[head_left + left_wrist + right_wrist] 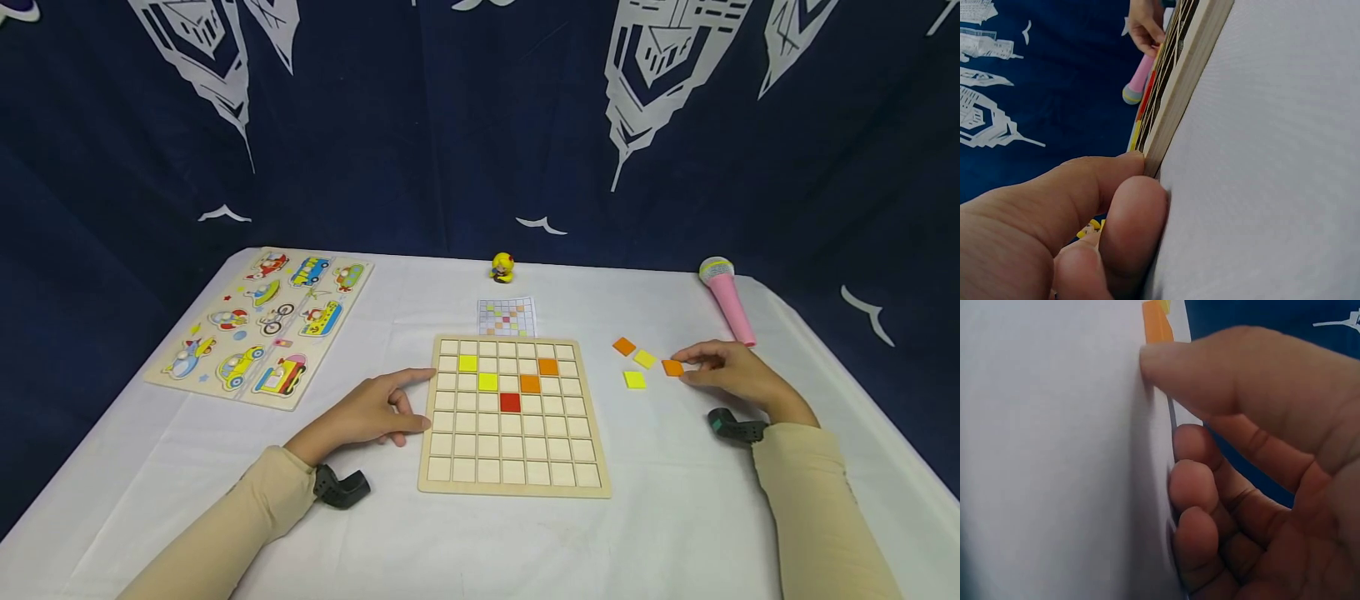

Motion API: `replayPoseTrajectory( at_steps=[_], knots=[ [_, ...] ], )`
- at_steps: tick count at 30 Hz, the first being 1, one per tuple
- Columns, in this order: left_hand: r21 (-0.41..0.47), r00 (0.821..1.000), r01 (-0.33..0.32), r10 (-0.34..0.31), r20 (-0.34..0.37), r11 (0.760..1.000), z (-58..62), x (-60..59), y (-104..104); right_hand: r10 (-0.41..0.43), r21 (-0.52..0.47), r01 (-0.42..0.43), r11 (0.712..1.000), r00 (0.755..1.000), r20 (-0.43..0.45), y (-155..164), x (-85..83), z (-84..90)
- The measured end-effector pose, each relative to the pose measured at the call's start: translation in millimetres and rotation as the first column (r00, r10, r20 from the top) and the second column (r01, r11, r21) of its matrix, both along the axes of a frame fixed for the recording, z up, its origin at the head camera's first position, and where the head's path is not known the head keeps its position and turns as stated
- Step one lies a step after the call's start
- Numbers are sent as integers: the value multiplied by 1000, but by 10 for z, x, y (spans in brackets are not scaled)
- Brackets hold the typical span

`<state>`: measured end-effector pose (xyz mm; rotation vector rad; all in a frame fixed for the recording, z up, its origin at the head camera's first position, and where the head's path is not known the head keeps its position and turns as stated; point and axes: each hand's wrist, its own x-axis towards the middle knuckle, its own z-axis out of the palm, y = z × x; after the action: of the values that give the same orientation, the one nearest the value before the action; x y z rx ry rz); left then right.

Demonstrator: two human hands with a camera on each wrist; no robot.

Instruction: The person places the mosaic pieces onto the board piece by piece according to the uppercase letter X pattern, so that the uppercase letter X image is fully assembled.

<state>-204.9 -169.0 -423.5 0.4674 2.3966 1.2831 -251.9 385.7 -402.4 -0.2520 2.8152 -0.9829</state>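
Card: beyond board, print too small to read
Right hand: pinches orange tile, right of board; index tip hidden in wrist view
Left hand: fingers apart, touching board's left edge
Tiles: five on board, four off

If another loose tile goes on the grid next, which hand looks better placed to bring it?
Probably the right hand: it touches an orange tile, and the other loose tiles lie close by. The left hand touches the left edge of the wooden grid board, away from those tiles.
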Motion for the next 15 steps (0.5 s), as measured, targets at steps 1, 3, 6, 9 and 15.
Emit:
replayPoseTrajectory(
  at_steps=[1,3,6,9,15],
  knots=[
    [-1,1000,0,0,0,1000,0,0,1,1,6,-1,1000,1000,-5,-9,1,4],
    [-4,1000,-3,3,-1,1000,-1,0,5,4,18,-3,1000,1000,-20,-32,-1,12],
    [-9,1000,-7,7,-1,1000,-1,-1,10,12,38,-10,999,999,-37,-65,-3,30],
    [-12,1000,-8,8,-3,1000,1,-4,13,25,44,-24,999,999,-37,-99,-6,59],
    [-10,1000,-5,5,-4,1000,3,-7,3,68,27,-67,997,997,-35,-188,-21,131]
  ],
)
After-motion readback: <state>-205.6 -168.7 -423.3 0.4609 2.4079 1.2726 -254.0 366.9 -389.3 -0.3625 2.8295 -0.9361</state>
